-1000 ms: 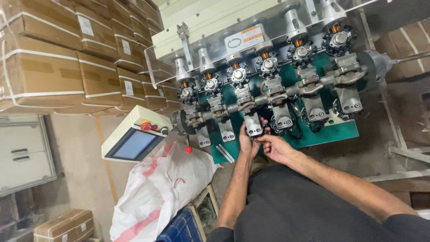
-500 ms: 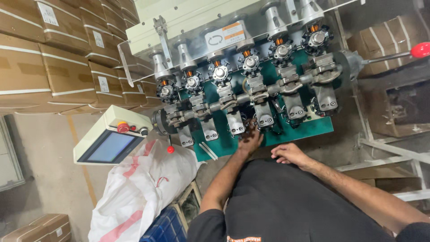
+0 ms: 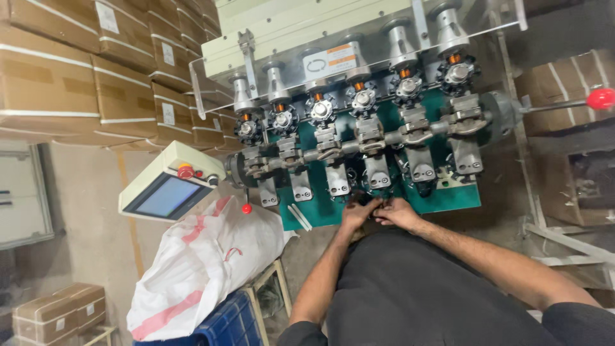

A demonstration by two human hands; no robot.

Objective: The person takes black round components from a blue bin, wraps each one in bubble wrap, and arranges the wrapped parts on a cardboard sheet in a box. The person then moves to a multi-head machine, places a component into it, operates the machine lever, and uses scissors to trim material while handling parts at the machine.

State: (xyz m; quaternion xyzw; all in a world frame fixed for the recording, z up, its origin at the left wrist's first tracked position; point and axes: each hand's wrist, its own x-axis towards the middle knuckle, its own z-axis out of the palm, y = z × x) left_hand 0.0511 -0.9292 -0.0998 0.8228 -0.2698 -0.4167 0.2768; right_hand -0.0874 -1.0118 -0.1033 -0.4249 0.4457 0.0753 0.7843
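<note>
Stacked cartons (image 3: pixel 77 83) are seen at ten o'clock; a small dark part (image 3: pixel 375 204) is pinched between left hand (image 3: pixel 359 214) and right hand (image 3: pixel 397 213) at the green winder (image 3: pixel 448 195).

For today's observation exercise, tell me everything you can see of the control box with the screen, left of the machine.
The control box is a cream, wedge-shaped case that looks like painted metal. Its sloped face holds a dark bluish screen, seemingly blank. Beside the screen sit a red round button and smaller buttons. It is mounted tilted at the left end of the green machine, above a white and red sack. Neither hand touches it.
</note>
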